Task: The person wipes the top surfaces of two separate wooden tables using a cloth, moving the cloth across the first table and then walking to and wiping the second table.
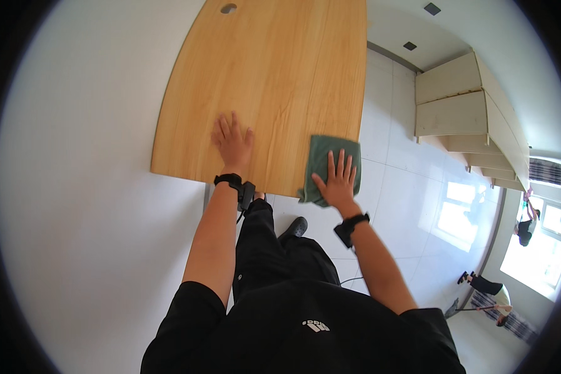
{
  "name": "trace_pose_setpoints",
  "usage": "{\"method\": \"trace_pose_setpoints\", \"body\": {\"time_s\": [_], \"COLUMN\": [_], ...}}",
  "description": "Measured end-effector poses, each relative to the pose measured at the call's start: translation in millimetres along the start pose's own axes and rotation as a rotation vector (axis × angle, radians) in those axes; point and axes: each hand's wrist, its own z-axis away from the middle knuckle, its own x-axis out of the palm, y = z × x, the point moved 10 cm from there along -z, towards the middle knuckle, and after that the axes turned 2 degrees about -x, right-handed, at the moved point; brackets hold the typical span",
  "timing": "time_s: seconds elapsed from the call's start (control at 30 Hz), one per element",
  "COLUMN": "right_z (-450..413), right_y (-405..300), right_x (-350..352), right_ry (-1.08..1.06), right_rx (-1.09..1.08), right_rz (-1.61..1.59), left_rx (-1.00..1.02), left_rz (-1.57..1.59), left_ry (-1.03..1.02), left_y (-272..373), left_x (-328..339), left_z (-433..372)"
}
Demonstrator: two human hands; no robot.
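Note:
A light wooden tabletop (271,79) stretches away before me, with a round cable hole (228,8) near its far left edge. My left hand (233,145) rests on the bare wood, its fingers spread and slightly blurred. Near the right front corner lies a green cloth (321,152), partly hanging over the table's edges. On top of it my right hand (340,184) is laid flat, fingers apart and not curled around the fabric. Both wrists wear black straps with small devices.
A white wall (98,163) runs close along the table's left side. Beige wooden furniture (453,114) stands across the tiled floor (402,187) to the right. Farther off, one person (526,229) is by the bright window, and another person (491,291) holds a long-handled floor tool (470,309).

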Motion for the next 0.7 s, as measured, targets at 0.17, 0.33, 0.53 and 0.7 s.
{"method": "trace_pose_setpoints", "body": {"time_s": [0.17,0.33,0.53,0.7], "right_z": [47,6,-69,-142], "right_y": [-17,-112,-261,-348], "right_x": [0,9,10,12], "right_ry": [-0.016,-0.070,-0.128,0.002], "right_rx": [0.142,-0.021,-0.541,-0.695], "right_rz": [-0.057,-0.114,-0.220,0.077], "left_rx": [0.021,0.045,-0.023,0.085], "left_rz": [0.092,0.030,0.288,0.252], "left_ry": [0.019,-0.183,-0.276,-0.249], "left_y": [-41,-85,-40,-63], "left_x": [-50,-66,-87,-45], "left_z": [20,90,78,0]}}
